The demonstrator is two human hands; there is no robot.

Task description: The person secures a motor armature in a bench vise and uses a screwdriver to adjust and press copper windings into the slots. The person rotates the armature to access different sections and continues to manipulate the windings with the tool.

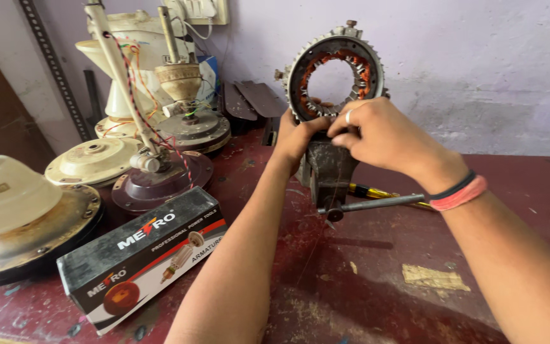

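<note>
Worn red workbench, pale wall behind. Your left hand and right hand both pinch the lower rim of the ring-shaped stator, standing upright in the bench vise. Fan motor housings and a long box sit well left.

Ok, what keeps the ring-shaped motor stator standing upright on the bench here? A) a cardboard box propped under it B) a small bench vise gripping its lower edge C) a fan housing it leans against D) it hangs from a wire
B: the stator stands with its lower edge in the dark bench vise, while the left hand and right hand work at its lower rim.
</note>
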